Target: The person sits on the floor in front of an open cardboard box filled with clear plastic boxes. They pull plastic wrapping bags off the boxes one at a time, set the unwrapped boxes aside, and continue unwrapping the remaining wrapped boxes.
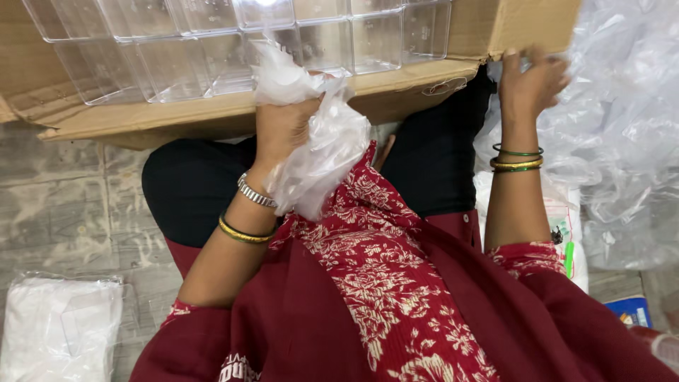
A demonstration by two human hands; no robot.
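left hand (279,127): my fingers closed around crumpled clear plastic bag (315,152), over my lap
right hand (530,85): my fingers grip cardboard box (212,120) flap
box: holds clear plastic containers (233,42)

One cardboard box (212,117); two hands; one clear plastic bag (311,152) held; clear containers (233,42) beyond counting.

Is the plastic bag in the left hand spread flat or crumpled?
Crumpled. The left hand grips the clear plastic bag in a bunch, creased, hanging loosely over the wrist.
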